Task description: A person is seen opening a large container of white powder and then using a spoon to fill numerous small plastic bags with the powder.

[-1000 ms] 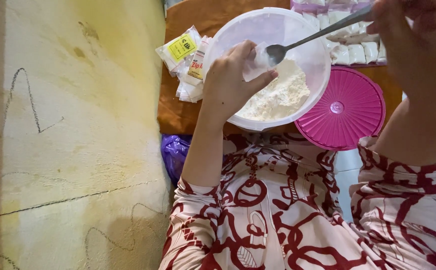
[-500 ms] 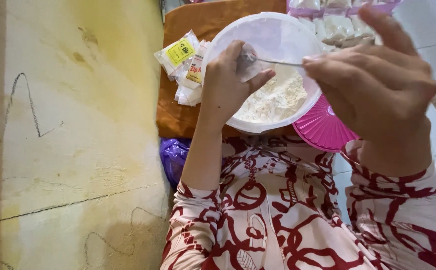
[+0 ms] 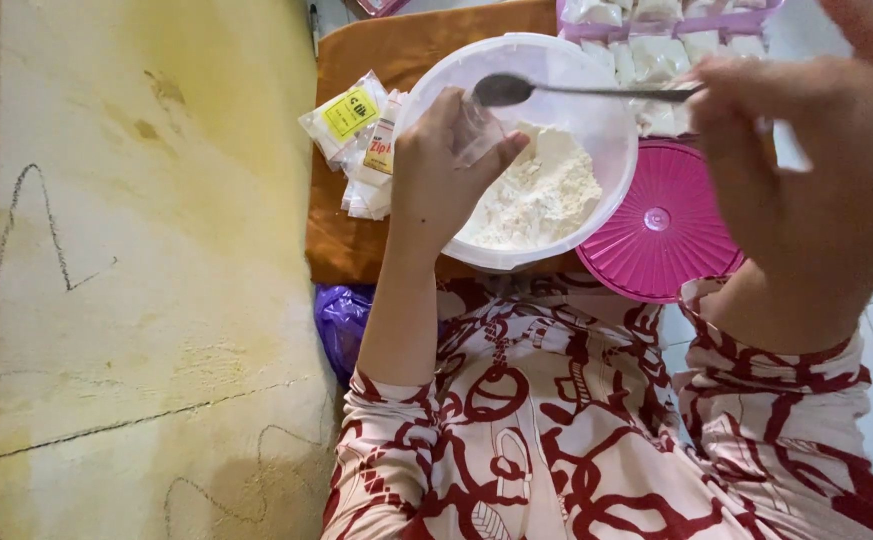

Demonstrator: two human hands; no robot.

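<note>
While our left hand [image 3: 446, 170] is pinching a small clear plastic pouch [image 3: 478, 128] over the flour bowl [image 3: 596, 120], our right hand's fingers [image 3: 756, 110] are gripping the spoon [image 3: 501, 90]; flimsy, slippery film, best held at its mouth.

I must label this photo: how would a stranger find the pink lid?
Start at the big white bowl of flour. The pink lid lies flat just to its right, under the right hand. It is the only round, ribbed, bright pink thing there.
</note>
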